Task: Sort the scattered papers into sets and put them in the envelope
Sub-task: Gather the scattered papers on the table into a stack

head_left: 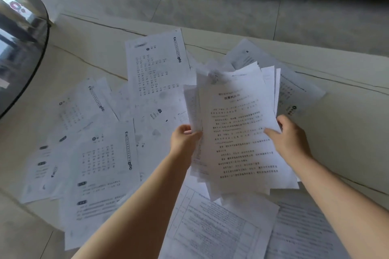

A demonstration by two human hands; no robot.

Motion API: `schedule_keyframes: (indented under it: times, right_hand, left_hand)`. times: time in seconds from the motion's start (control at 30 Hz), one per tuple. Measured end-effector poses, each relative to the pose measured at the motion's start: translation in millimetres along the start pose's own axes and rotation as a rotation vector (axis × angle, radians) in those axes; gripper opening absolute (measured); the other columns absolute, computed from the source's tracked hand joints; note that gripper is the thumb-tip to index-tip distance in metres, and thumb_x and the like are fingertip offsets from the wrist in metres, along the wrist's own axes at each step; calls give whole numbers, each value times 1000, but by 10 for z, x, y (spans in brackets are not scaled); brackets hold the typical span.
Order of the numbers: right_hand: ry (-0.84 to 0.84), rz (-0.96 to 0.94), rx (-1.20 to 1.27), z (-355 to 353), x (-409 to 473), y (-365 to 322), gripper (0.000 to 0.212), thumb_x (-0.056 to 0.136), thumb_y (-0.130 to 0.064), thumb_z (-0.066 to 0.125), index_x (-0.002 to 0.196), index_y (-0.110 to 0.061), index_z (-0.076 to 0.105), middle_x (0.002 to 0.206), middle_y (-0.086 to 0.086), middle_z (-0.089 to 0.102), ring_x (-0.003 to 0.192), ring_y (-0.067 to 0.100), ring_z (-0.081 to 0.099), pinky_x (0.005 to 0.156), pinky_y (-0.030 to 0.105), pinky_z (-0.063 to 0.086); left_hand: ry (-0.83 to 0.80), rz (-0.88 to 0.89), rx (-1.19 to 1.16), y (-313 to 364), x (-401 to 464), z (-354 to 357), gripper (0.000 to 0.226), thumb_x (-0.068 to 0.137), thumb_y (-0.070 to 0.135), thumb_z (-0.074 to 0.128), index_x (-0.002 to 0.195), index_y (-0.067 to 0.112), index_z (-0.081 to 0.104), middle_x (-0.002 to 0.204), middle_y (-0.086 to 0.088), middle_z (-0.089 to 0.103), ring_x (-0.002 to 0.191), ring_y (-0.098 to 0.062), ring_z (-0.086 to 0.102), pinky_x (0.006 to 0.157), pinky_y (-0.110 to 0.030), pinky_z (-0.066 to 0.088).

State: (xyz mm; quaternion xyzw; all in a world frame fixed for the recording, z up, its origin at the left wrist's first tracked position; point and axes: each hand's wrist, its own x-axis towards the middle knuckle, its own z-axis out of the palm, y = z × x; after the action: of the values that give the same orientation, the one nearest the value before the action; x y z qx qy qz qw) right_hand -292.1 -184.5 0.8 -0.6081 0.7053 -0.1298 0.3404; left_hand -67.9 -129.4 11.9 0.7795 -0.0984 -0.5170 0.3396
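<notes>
- While we stood over a pale marble-look tabletop point(347, 124), we held a fanned bundle of white printed sheets point(237, 132) up above it, its top page carrying dense text under a bold heading.
- Our left hand point(184, 142) pinched the bundle's left edge between thumb and fingers; our right hand point(291, 139) gripped the right edge, thumb lying on the front page. We judged both hands were there to keep the uneven stack from sliding apart.
- Below, loose white worksheets with character grids point(156, 65) lay scattered and overlapping, likely a separate set still unsorted.
- Nearest us lay white pages with ruled tables point(212, 229), partly under our forearms.
- A round dark glass tabletop point(19, 54) sat at far left, with grey floor tiles point(210, 6) beyond.
- No envelope was visible, so we judged sorting was at an early stage.
</notes>
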Motion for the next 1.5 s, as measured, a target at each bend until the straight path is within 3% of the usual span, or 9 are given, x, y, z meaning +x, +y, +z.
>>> schedule_keyframes:
  times: [0.2,0.43,0.57,0.67,0.87,1.17,1.37,1.43,1.5]
  right_hand:
    - [148,188,3,-184,-265,341,14,88,-17,60,88,-8,49,84,12,60,70,31,53,58,35,36]
    - [73,391,469,-258,-382,645,14,89,-5,57,100,-14,59,108,17,65,88,29,61,80,36,47]
    - [61,363,345,-169,-329,678,35,92,-10,54,127,-6,52,133,12,53,119,32,52,94,36,41]
    - [79,363,283,-76,-312,681,52,94,-14,53,143,-8,36,148,10,38,131,29,41,102,36,34]
    - [14,379,492,-150,-365,823,8,92,-7,54,100,-8,56,113,16,62,97,31,59,89,41,45]
    - [-195,415,828,-269,-652,766,24,91,-1,54,112,-13,58,96,7,67,82,23,63,73,34,51]
    - [-212,319,743,-69,-616,549,24,88,-9,61,111,-14,60,115,13,64,99,28,64,92,47,49]
    - [-178,291,683,22,-562,594,52,77,-25,69,125,-14,54,129,11,58,117,28,56,103,50,41]
    - [-134,257,617,52,-545,590,39,79,-19,66,116,-10,58,117,8,64,107,23,59,98,40,44]
  left_hand:
    - [-240,-83,-7,-184,-173,125,52,89,2,60,137,10,44,105,-9,63,94,-24,63,85,-35,52]
    - [162,122,182,-88,70,104,51,88,-1,40,136,13,49,136,-12,51,114,-33,57,99,-45,48]
    - [133,-14,-76,-4,166,28,47,89,-5,47,135,5,48,93,-11,61,78,-23,60,81,-37,56]
    - [3,-17,-66,-41,58,24,6,91,10,61,85,9,61,69,-6,52,59,-15,49,55,-24,42]
    - [-121,-2,-19,-343,-61,190,25,100,22,45,82,15,60,95,-15,61,86,-29,59,84,-45,53]
    - [-65,69,-52,-319,-71,-322,21,100,20,47,86,13,60,75,-7,55,63,-19,55,57,-29,55]
    - [-363,-51,-107,-333,-128,-289,52,91,56,45,112,12,61,92,-11,69,84,-27,66,80,-41,55]
    - [-380,20,6,-373,-142,-168,51,84,40,67,122,10,53,106,-11,69,93,-28,68,84,-46,55]
    - [-309,69,19,-390,-163,-13,43,84,12,69,122,11,48,112,-12,66,93,-29,67,82,-47,55]
